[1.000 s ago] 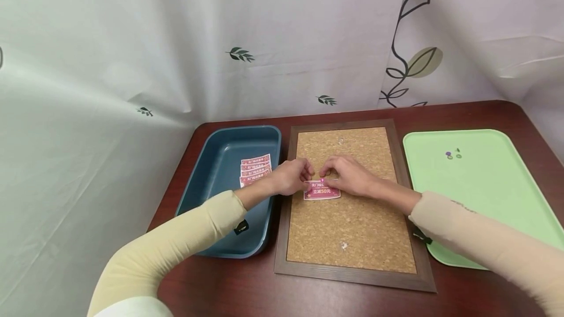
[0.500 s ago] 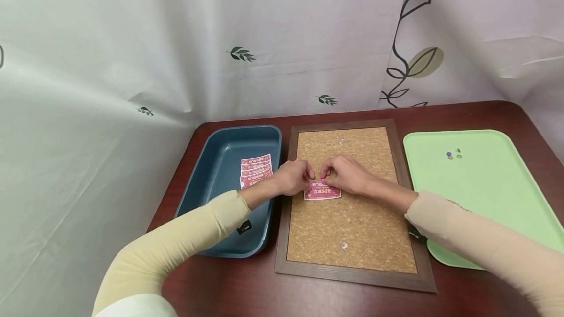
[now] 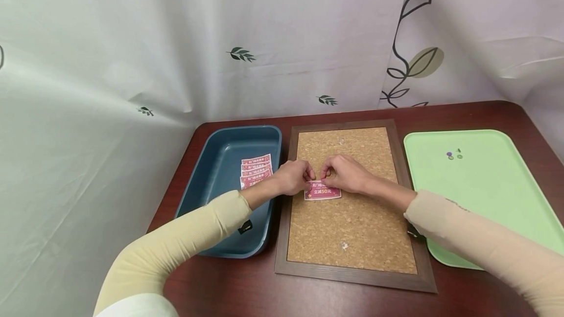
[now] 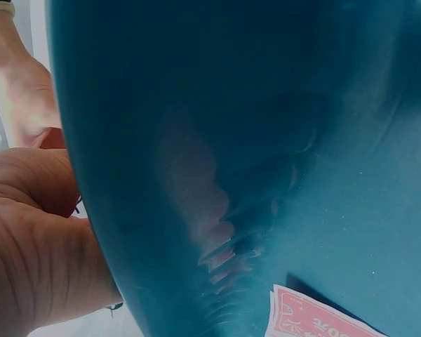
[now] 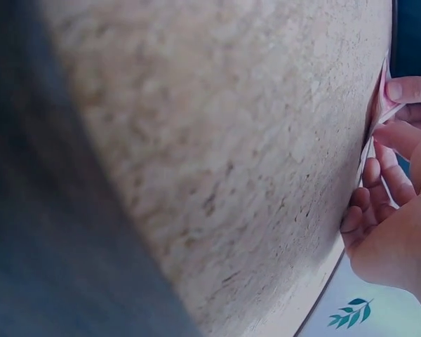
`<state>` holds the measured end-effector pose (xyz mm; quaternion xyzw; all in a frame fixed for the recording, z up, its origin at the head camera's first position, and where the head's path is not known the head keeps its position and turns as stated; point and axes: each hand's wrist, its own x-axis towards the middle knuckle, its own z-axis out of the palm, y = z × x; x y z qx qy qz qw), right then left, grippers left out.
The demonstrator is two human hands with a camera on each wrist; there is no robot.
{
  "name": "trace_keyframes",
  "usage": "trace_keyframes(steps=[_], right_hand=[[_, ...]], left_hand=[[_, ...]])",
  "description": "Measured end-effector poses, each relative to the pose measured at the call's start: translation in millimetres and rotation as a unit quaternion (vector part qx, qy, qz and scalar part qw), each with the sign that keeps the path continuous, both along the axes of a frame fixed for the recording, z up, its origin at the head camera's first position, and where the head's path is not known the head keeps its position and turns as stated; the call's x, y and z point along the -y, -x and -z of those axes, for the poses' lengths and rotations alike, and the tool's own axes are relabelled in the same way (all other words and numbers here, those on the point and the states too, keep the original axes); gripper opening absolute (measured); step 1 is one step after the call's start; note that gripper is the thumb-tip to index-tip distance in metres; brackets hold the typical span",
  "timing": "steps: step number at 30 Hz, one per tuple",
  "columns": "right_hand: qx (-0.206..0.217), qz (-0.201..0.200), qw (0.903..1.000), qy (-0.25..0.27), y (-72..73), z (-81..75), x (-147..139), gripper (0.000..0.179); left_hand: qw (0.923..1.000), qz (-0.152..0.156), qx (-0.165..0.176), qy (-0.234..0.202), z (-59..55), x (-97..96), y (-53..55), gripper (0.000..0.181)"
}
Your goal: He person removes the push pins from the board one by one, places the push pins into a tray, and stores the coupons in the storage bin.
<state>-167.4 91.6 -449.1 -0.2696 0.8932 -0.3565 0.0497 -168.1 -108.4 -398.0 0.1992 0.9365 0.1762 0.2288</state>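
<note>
A pink paper coupon (image 3: pixel 323 191) lies on the cork board (image 3: pixel 352 224), just above its middle. My left hand (image 3: pixel 292 178) holds the coupon's left edge, thumb on the printed face. At the top edge, my right hand (image 3: pixel 348 174) pinches a small pink push pin between thumb and fingers, mostly covered by them. In the right wrist view the coupon's edge (image 5: pixel 383 105) bends up from the cork, with fingertips of both hands close together on it. The left wrist view has the left hand (image 4: pixel 42 246) beyond the blue tray's wall, its fingertips hidden.
Left of the board stands a deep blue tray (image 3: pixel 211 160) with several overlapping pink coupons (image 3: pixel 256 171). To the right, a light green tray (image 3: pixel 476 194) bears several small push pins (image 3: pixel 449 154). The board has a brown wooden frame (image 3: pixel 352 278). A patterned curtain hangs behind.
My right fingertips have closed over the pink push pin at the coupon's top edge; a second ago it showed more. The right forearm has shifted slightly left. The left hand stays nearly still.
</note>
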Motion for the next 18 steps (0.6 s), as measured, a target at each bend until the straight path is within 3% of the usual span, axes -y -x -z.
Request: trace_keyframes(steps=[18], right_hand=[[-0.051, 0.011, 0.9982, -0.031, -1.9, 0.1, 3.6, 0.014]], left_hand=[[1.0, 0.002, -0.004, 0.002, -0.3, -0.2, -0.4, 0.015]])
